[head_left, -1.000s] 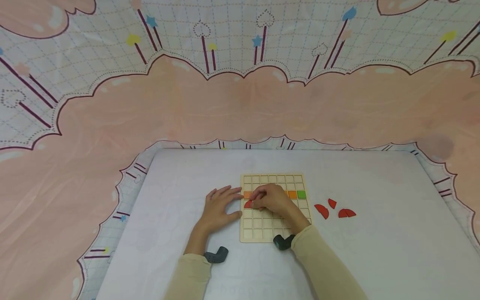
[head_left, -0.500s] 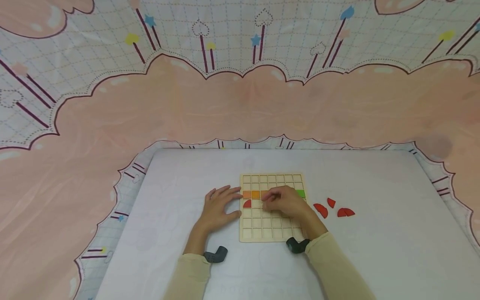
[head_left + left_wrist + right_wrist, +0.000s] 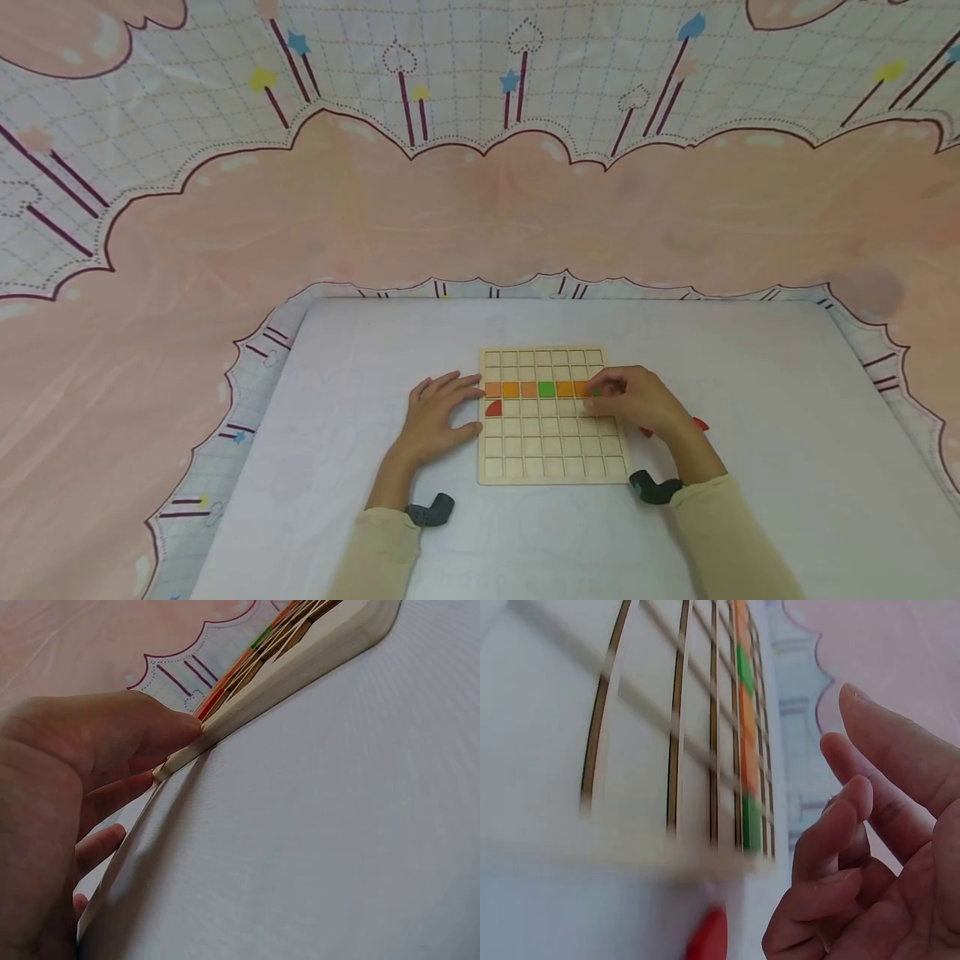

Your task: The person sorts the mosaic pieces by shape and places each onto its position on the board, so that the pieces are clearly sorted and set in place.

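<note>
The right hand (image 3: 633, 402), fingers loosely curled and holding nothing, hovers over the right edge of the wooden grid board (image 3: 551, 454). The loose red pieces (image 3: 699, 424) lie just right of it on the table, nearest this hand. The left hand (image 3: 435, 415) rests flat, fingers straight against the board's left edge.

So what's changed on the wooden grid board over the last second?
The right hand has let go of the red quarter-circle piece at the left edge of the wooden grid board and moved rightward across it to the right edge, fingers loosely curled and empty. That uncovers the row of orange and green square tiles. The left hand stays flat against the board's left edge.
</note>
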Tool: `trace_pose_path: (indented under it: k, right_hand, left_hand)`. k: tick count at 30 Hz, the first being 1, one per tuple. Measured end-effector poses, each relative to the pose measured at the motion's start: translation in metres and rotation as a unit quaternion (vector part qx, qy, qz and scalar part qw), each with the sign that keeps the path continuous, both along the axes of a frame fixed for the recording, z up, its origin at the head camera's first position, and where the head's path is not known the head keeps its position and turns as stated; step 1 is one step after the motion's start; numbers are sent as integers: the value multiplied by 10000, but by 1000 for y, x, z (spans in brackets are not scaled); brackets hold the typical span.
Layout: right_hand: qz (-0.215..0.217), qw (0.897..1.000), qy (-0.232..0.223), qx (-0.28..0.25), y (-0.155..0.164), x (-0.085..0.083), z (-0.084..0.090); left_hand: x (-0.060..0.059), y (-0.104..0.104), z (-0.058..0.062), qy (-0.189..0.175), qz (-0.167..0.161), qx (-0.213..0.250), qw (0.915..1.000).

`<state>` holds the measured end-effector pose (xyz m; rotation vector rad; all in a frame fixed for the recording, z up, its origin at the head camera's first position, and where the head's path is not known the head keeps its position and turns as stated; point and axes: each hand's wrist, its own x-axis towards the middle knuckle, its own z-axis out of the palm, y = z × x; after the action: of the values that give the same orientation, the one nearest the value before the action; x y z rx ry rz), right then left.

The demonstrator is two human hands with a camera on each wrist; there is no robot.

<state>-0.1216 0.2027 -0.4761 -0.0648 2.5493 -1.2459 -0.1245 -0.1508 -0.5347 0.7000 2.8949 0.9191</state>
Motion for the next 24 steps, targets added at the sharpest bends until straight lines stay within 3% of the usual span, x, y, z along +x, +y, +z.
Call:
trace_pose_path:
  k: [12,17,24]
  right_hand:
    - [-472,9926,-229,1097,46,9,4]
    - [-298,9911,-47,1296,61,10,-3]
    - [-163,9928,-304,1149,65,10,-8]
  left_hand:
    - [1,-1,-1,33,14,124,9999]
    - [0,-1,-3,97,1,120,9999]
    - [0,-1,-5,237,-1,197,9995]
